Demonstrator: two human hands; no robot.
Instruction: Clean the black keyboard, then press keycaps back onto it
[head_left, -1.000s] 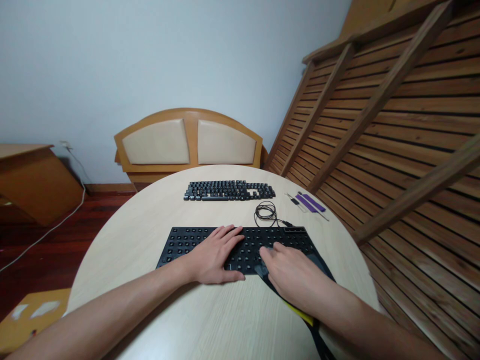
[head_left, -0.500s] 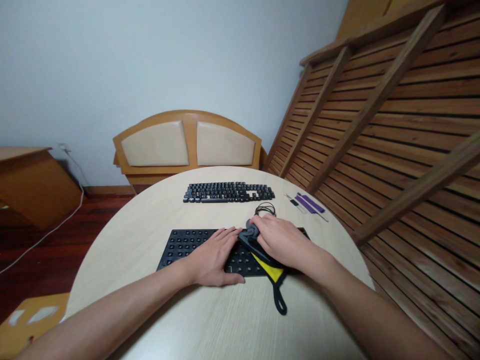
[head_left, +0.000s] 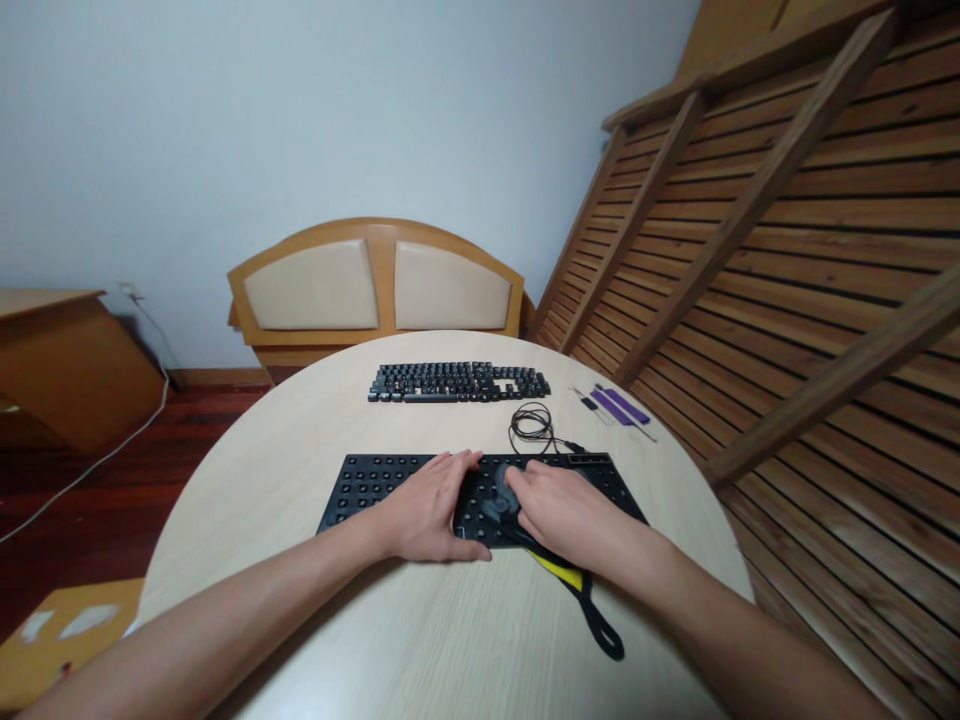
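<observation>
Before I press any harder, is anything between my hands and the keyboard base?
Yes, on the right: the gray cloth, bunched in your right hand, lies over the keyboard base. Nothing visible separates your left hand from the base, though its underside is hidden.

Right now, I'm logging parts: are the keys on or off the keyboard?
Off where visible: the keys lie beyond the keyboard, whose bare mounts show.

Matt plastic keyboard [head_left: 469, 514], cloth [head_left: 498, 500], wooden slats [head_left: 810, 265]
</observation>
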